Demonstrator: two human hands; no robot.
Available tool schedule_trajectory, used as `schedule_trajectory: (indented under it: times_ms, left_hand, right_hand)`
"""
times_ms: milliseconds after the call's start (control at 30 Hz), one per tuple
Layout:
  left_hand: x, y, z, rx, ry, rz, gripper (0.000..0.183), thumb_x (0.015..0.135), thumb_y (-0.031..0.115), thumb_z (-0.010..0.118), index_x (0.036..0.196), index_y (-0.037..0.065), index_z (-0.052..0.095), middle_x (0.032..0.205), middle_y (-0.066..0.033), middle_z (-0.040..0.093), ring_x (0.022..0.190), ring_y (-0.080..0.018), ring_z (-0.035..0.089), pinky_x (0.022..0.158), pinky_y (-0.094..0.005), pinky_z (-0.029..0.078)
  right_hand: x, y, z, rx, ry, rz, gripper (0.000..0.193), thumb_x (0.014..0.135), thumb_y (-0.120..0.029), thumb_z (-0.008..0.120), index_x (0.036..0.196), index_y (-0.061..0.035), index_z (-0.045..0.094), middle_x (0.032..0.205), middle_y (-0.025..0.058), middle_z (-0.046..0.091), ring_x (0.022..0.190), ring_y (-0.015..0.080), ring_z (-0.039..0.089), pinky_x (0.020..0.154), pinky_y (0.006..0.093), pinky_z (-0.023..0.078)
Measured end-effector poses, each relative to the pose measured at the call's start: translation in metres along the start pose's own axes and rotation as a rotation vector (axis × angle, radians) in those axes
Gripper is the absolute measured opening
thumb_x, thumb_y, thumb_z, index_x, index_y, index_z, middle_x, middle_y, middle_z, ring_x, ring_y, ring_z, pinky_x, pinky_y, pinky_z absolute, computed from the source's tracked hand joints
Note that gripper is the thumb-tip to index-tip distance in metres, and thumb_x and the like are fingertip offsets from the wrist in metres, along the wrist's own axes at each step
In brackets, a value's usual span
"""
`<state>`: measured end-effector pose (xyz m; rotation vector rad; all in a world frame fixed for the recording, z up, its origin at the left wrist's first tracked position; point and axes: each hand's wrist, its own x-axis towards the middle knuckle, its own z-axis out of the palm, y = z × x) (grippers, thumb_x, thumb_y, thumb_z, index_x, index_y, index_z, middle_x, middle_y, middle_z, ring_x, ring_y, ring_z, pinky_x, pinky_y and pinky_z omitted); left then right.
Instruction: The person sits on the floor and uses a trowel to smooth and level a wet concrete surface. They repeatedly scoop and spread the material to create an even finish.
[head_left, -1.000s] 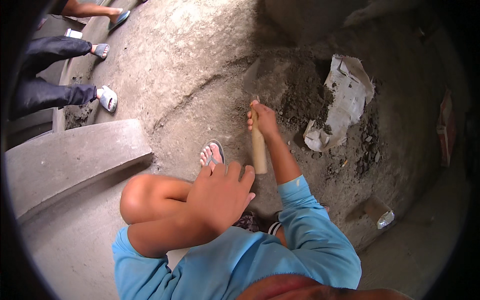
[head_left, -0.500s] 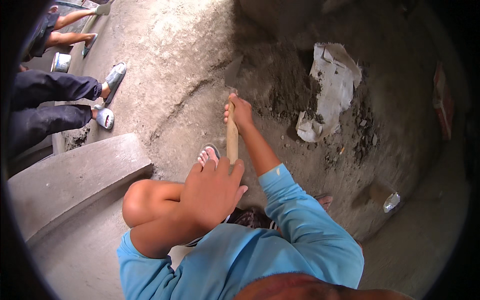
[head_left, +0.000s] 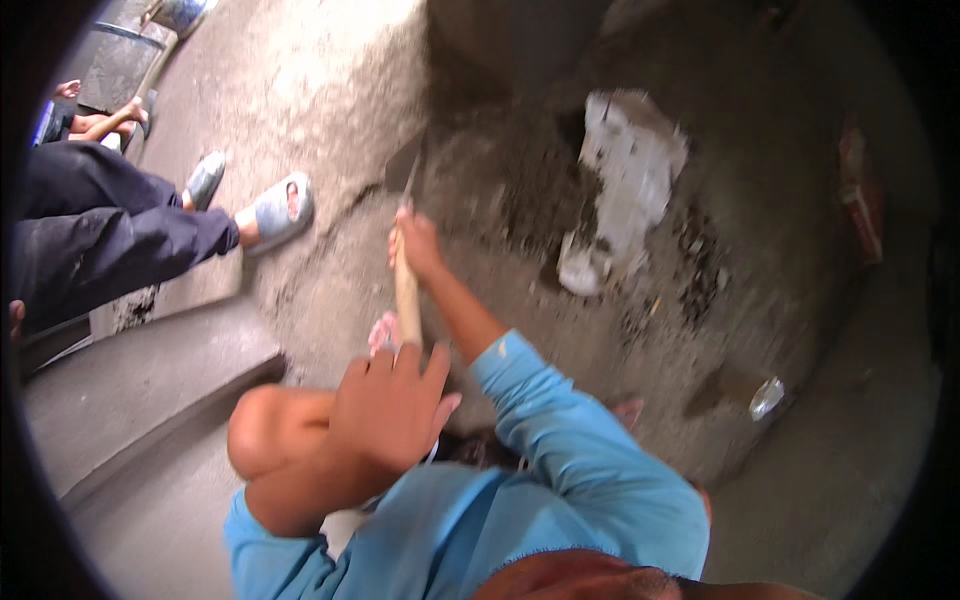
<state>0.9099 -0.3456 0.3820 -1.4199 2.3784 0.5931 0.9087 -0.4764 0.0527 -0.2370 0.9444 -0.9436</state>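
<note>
A shovel with a pale wooden handle (head_left: 407,300) slants away from me toward its dark metal blade (head_left: 403,165), which is at the ground. Low on the handle, close to the blade, my right hand (head_left: 415,243) is closed round the wood. My left hand (head_left: 390,405) lies palm down over the upper end, fingers bent over it; the grip beneath is hidden. Grey-brown dirt (head_left: 535,195) is loosened to the right of the blade. Beside that dirt lies a torn, whitish sack (head_left: 630,180).
At the left stands another person in dark trousers (head_left: 130,245) and grey slippers (head_left: 278,212); someone else is behind. A curved concrete ledge (head_left: 160,365) borders my left side. Rubble (head_left: 703,270), a shiny crumpled wrapper (head_left: 767,398) and a reddish packet (head_left: 860,190) lie to the right.
In the picture, the shovel and both my hands have shifted left, and the ground view has shifted too. The person in dark trousers has moved a foot forward toward the right.
</note>
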Motion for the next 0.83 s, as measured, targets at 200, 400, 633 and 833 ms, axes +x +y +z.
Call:
schedule_trajectory:
  times_ms: [200,400,633,833]
  left_hand:
    - [-0.002,-0.005,-0.006,0.006,-0.013,-0.013,0.036,0.089,0.031,0.065,0.114,0.006,0.059,0.093,-0.0094,0.059,0.082,-0.0249,0.059,0.069,-0.0377,0.044]
    - [-0.007,-0.012,0.000,0.011,-0.028,-0.023,0.043,0.090,0.033,0.065,0.122,0.006,0.059,0.098,-0.0098,0.061,0.083,-0.0244,0.060,0.070,-0.0378,0.044]
    - [0.018,-0.018,0.000,0.048,0.034,0.006,0.045,0.089,0.037,0.066,0.121,0.006,0.060,0.102,-0.0101,0.062,0.087,-0.0250,0.061,0.073,-0.0391,0.047]
    - [0.008,-0.019,-0.025,-0.037,-0.114,-0.138,0.040,0.089,0.035,0.064,0.114,0.005,0.064,0.099,-0.0168,0.066,0.095,-0.0318,0.067,0.079,-0.0445,0.051]
  right_hand:
    - [-0.026,0.005,0.005,0.112,0.203,0.028,0.027,0.101,-0.033,0.056,0.095,-0.0072,0.053,0.072,0.0069,0.058,0.049,0.0162,0.056,0.040,0.0339,0.049]
    - [-0.026,-0.021,0.017,0.228,0.306,-0.049,0.027,0.102,-0.033,0.054,0.099,-0.0068,0.050,0.075,0.0066,0.057,0.050,0.0157,0.055,0.039,0.0337,0.048]
    - [0.021,-0.038,0.013,0.131,0.288,-0.009,0.028,0.103,-0.032,0.054,0.104,-0.0038,0.050,0.075,0.0081,0.057,0.052,0.0158,0.055,0.042,0.0341,0.049]
    - [0.017,-0.006,0.019,0.223,0.303,-0.100,0.042,0.099,-0.033,0.053,0.126,-0.0008,0.055,0.105,0.0234,0.063,0.082,0.0342,0.065,0.072,0.0473,0.055]
